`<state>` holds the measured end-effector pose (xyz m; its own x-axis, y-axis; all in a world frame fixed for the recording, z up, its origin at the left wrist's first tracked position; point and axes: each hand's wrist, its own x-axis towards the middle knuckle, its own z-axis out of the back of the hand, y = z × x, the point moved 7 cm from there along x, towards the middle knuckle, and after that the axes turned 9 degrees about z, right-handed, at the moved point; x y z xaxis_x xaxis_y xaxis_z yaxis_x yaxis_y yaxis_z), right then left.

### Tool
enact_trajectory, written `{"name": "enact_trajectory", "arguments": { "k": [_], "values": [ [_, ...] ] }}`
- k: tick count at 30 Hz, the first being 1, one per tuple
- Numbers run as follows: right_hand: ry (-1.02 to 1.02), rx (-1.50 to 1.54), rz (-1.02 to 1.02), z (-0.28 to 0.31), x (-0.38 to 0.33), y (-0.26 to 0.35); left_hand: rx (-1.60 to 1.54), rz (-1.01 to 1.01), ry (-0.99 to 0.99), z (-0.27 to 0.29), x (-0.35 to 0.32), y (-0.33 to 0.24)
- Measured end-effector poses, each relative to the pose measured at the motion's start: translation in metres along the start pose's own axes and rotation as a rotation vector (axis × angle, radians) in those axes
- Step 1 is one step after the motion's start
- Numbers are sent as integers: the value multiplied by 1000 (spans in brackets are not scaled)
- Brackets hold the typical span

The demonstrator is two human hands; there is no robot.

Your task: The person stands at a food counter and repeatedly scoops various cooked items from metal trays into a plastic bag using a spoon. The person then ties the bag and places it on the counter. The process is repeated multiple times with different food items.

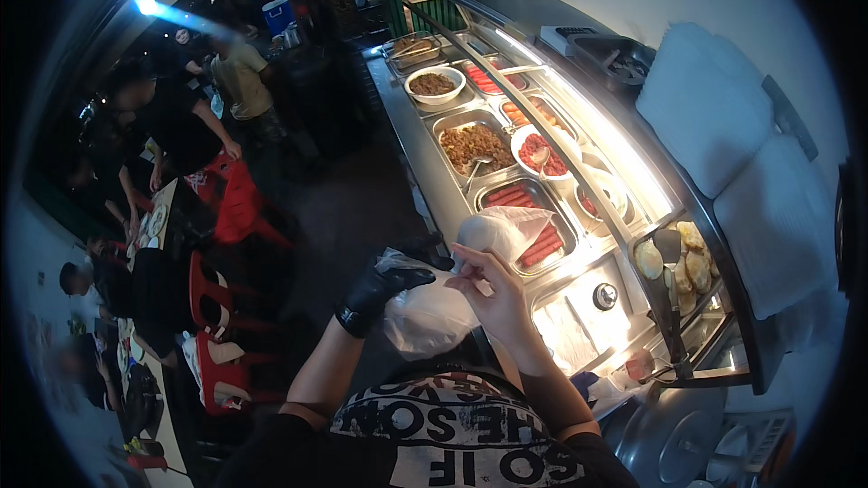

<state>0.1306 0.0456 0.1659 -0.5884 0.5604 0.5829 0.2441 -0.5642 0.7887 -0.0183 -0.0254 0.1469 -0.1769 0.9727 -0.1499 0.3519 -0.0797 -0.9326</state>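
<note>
Bun's in the plastic bag (425, 316) already; gloved left hand (384, 285) and bare right hand (493, 294) are both pinching its mouth, untied, beside the sausage tray (529, 217).

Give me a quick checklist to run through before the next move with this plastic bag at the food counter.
1. Left hand gloved and on the plastic bag: ok.
2. Right hand pinching the bag's top: ok; it is bare.
3. Bag mouth open: cannot tell.
4. What the bag holds: cannot tell; something pale and round bulges at its top.
5. Sausage tray close ahead of the hands: ok.
6. Spoon in the minced-meat tray: ok.
</note>
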Motion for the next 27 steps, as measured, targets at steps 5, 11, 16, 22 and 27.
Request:
{"name": "enact_trajectory", "arguments": {
  "k": [5, 11, 16, 22, 27],
  "values": [
    [-68, 80, 17, -1, -8, 5, 61, -114, -106, -8, -6, 1],
    [-25, -49, -12, 0, -16, 1, 16, -84, -232, -8, -4, 24],
    [-4, 418, -89, 15, -5, -3, 393, -113, -220, -17, 3, 26],
    [76, 989, -282, 23, -20, -24, -276, 201, -41, -7, 35, 79],
    [-535, 1187, -214, 91, -9, -81, -680, 246, 210, -28, 50, 59]
  ]
}}
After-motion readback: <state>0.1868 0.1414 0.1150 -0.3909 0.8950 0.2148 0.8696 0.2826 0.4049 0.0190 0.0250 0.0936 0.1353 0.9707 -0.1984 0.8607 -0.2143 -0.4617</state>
